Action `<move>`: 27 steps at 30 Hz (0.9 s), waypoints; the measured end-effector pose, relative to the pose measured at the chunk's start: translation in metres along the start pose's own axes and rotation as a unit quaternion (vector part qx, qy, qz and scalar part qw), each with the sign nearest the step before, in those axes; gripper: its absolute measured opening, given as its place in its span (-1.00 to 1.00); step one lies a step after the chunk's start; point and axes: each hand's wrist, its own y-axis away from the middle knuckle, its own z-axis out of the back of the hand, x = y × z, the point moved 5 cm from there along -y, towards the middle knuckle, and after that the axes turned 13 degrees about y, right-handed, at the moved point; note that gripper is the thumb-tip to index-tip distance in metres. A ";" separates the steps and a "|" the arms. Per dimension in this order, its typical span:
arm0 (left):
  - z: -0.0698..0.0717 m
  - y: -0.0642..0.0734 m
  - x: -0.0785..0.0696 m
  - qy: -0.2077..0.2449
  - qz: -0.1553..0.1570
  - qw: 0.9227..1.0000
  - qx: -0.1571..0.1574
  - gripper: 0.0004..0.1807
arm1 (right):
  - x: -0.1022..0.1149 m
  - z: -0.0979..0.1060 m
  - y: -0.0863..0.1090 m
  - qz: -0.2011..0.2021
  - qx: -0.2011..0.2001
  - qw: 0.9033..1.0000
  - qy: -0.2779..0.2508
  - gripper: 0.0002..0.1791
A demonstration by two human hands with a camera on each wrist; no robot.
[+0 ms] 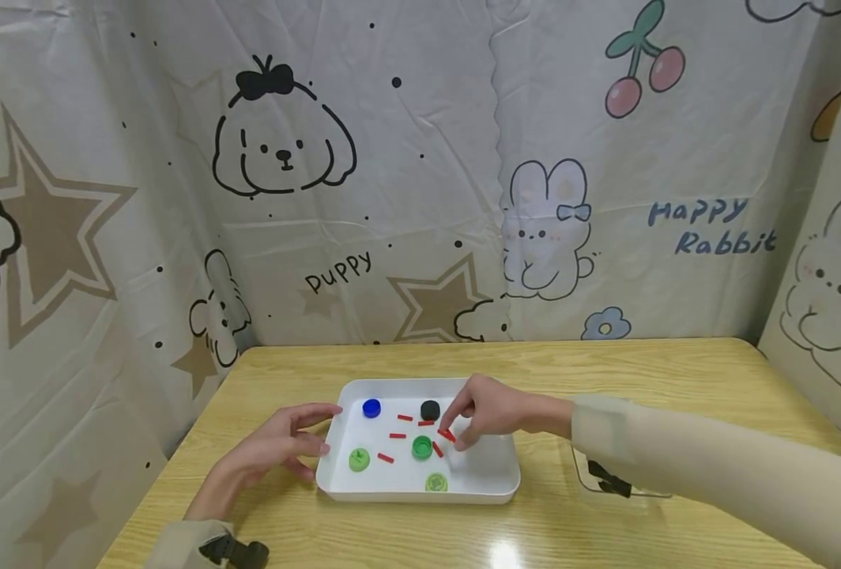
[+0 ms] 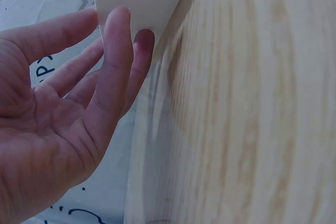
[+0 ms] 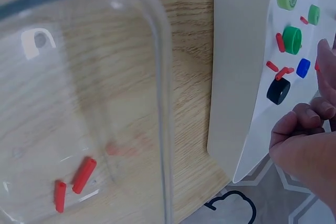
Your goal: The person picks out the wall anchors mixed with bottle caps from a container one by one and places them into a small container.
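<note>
A shallow white tray holds bottle caps and several short red sticks. My right hand reaches over its right half, thumb and index finger pinching a red stick low above the tray floor. Close to those fingertips are a black cap, a green cap and another red stick. At the tray's left end, my left hand has its fingers loosely extended, fingertips at the outer wall. The left wrist view shows these fingers against the white wall, without any grip round it.
A blue cap and two light green caps, one at the left and one at the front, lie in the tray. Right of it, partly under my forearm, stands a clear container with red sticks inside. A patterned curtain hangs behind the table.
</note>
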 end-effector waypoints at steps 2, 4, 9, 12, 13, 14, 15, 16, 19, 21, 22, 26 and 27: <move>0.000 0.000 -0.001 -0.002 0.000 1.000 0.000 -0.25 | -0.001 0.002 0.003 -0.004 -0.001 1.000 -0.009 -0.74; -0.001 0.000 -0.001 -0.005 0.001 1.000 -0.002 -0.26 | -0.002 0.005 0.006 -0.012 -0.006 1.000 -0.015 -0.73; -0.001 -0.001 -0.002 -0.007 0.003 1.000 -0.004 -0.26 | -0.005 0.014 0.012 -0.029 -0.024 0.999 -0.035 -0.72; 0.000 -0.001 -0.001 -0.003 0.005 1.000 -0.003 -0.26 | -0.006 0.019 0.018 -0.027 -0.033 0.998 -0.050 -0.72; 0.000 -0.001 -0.001 -0.002 0.005 1.000 -0.003 -0.26 | -0.006 0.021 0.020 -0.026 -0.035 0.998 -0.055 -0.72; 0.000 -0.001 0.000 -0.001 0.005 1.000 -0.002 -0.26 | -0.007 0.022 0.022 -0.026 -0.038 0.997 -0.060 -0.72; 0.000 -0.001 0.000 0.000 0.005 1.000 -0.002 -0.25 | -0.008 0.023 0.024 -0.026 -0.040 0.997 -0.063 -0.72; 0.000 -0.001 0.000 0.001 0.005 1.000 -0.002 -0.25 | -0.009 0.024 0.026 -0.026 -0.043 0.996 -0.067 -0.72; -0.001 -0.001 0.001 0.000 0.004 1.000 -0.002 -0.25 | -0.012 0.027 0.031 -0.033 -0.049 0.995 -0.078 -0.72; -0.001 0.000 0.001 -0.002 0.003 1.000 -0.003 -0.25 | -0.014 0.029 0.035 -0.037 -0.055 0.994 -0.082 -0.71; -0.001 0.000 0.001 -0.003 0.002 1.000 -0.003 -0.26 | -0.015 0.030 0.037 -0.041 -0.058 0.994 -0.083 -0.71; 0.000 0.000 0.001 -0.001 0.000 1.000 -0.003 -0.26 | -0.018 0.035 0.045 -0.046 -0.071 0.993 -0.084 -0.69; -0.001 0.000 0.001 -0.001 -0.001 1.000 -0.002 -0.26 | -0.019 0.036 0.047 -0.047 -0.074 0.993 -0.083 -0.69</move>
